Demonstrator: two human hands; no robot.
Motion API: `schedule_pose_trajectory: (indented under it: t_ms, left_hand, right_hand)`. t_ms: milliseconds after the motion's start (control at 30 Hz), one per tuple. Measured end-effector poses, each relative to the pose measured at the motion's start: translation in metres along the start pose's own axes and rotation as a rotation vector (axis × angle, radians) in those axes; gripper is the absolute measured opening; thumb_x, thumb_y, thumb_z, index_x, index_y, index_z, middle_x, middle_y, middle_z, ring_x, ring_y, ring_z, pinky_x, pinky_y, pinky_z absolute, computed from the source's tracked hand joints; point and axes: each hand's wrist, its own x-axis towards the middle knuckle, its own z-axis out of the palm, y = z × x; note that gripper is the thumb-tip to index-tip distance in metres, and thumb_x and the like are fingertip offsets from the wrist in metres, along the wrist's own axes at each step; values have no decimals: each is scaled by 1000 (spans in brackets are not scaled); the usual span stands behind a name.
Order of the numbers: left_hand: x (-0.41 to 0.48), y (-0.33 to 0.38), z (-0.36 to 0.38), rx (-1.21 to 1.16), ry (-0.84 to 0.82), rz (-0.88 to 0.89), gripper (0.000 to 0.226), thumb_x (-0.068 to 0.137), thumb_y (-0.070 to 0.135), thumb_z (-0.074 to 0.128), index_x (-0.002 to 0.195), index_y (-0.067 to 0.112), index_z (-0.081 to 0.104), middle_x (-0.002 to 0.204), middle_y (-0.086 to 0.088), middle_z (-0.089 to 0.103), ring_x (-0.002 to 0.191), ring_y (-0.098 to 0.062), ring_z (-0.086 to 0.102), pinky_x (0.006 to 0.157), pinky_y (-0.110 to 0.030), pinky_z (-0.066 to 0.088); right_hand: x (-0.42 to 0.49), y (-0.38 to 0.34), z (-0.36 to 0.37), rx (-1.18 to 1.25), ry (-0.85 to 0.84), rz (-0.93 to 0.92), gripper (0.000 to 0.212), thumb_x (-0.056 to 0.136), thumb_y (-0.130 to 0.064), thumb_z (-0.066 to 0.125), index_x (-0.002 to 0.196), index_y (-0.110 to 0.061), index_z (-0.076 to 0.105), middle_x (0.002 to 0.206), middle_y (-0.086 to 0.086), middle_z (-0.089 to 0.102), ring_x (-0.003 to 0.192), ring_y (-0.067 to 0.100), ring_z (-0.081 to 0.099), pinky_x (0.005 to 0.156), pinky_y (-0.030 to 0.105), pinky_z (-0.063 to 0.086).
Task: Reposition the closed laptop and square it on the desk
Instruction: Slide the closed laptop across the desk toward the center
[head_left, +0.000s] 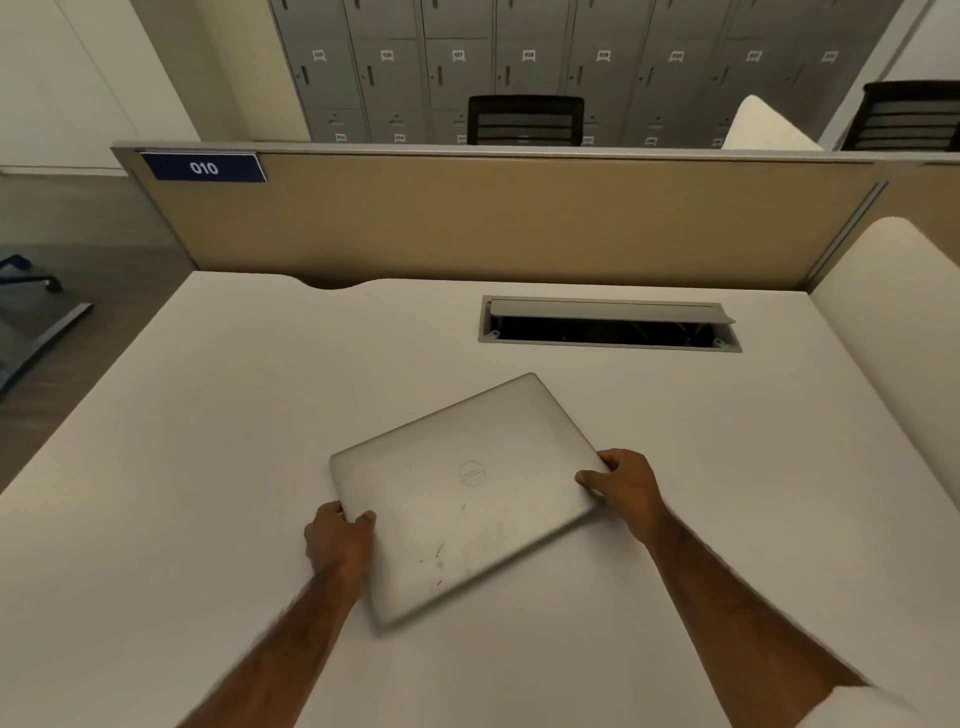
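Observation:
A closed silver laptop (462, 493) with a round logo on its lid lies on the white desk (208, 415), turned at an angle so that one corner points toward me. My left hand (337, 540) grips its left edge, thumb on the lid. On the opposite side my right hand (626, 486) holds the right corner, fingers curled over the edge. The lid's near part looks slightly blurred.
An open cable hatch (608, 325) with a raised flap is set in the desk behind the laptop. A tan partition (493, 218) labelled 010 closes the far edge. A white side panel (893, 322) rises at the right. Black chairs and grey lockers stand beyond.

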Motion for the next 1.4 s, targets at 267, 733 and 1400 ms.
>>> schedule_pose_trajectory:
  t_ms: [267,733,1400]
  left_hand:
    - [5,25,27,76,-39,66,46,85,14,71,126,-2,61,128,-23,64,114,-42,63,98,-45,52]
    - [6,35,37,199,-153,153,27,86,10,63,111,0,67,117,-22,68,105,-40,64,95,-47,55]
    - [55,98,55,891,-427,682,80,92,50,55,158,19,20,167,-3,18,154,-22,18,124,-39,18]
  right_hand:
    - [-2,14,-24,13,35,26,25,76,-10,80,98,0,77,99,20,78,97,40,73,89,48,58]
    - [-13,31,-37,-24,66,63,28,74,-16,81,99,-3,77,94,15,78,91,36,73,85,48,61]
    - [-125,22,58,758,113,499,41,90,-5,71,126,-6,51,98,20,61,73,23,63,95,46,57]
